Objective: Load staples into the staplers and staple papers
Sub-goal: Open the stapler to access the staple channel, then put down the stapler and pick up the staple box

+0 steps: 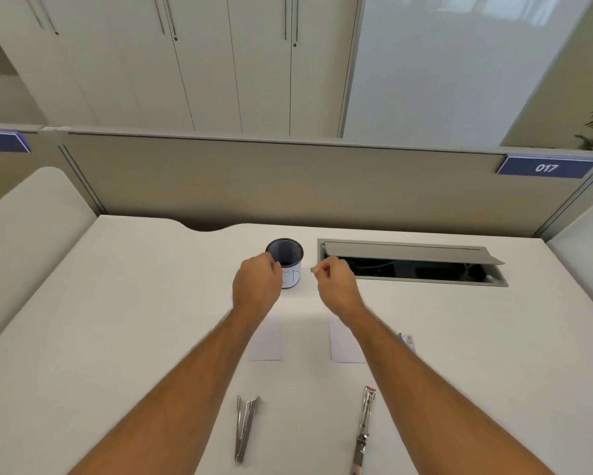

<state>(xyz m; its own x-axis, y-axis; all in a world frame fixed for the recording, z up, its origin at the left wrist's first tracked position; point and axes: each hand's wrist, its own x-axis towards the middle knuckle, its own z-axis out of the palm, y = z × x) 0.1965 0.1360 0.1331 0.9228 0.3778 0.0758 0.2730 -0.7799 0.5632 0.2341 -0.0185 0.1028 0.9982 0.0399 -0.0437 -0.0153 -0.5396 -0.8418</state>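
Two metal staplers lie opened on the white desk near me, the left stapler [245,427] and the right stapler [364,430]. Beyond them lie two small white papers, the left paper [267,341] and the right paper [343,342], each partly under a forearm. My right hand [336,290] pinches a small grey strip of staples [315,269] between its fingertips. My left hand [256,286] is closed at the near rim of a black-rimmed cup [289,262]; what it holds, if anything, is hidden. A small staple box [407,339] peeks out beside my right forearm.
An open cable hatch [411,265] with its grey flap raised is set into the desk at the back right. A beige partition [288,180] with a plate reading 017 closes the desk's far edge. White side panels stand at both ends.
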